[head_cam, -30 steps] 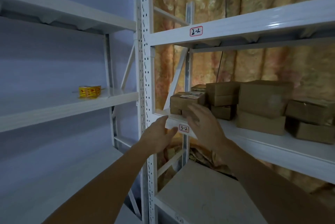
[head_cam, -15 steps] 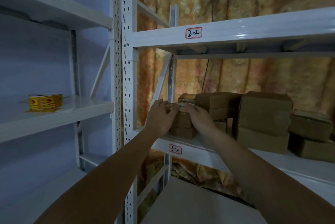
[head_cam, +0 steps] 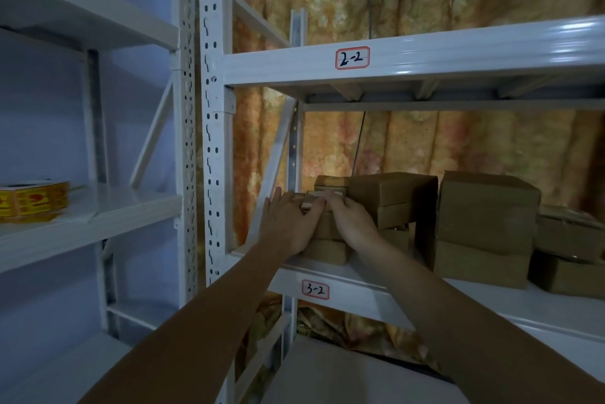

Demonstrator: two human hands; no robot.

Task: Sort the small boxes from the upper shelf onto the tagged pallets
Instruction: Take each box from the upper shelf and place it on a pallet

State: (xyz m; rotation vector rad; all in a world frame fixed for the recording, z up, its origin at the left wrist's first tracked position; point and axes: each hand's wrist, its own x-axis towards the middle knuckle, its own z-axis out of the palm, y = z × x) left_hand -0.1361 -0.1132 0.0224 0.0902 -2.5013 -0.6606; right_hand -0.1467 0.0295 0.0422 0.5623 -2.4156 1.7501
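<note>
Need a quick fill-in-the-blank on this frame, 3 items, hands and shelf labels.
1. Both hands, left hand and right hand, are on the small box at the ____ end of the shelf.
2. The tag under that box reads ____.
3. The tag on the beam above reads ____.
4. The yellow tape roll lies on the ____ rack.

Missing: left; 3-2; 2-2; left

1 head view, close, facing shelf 3-2 (head_cam: 376,286), angled slightly upward, arm's reach
</note>
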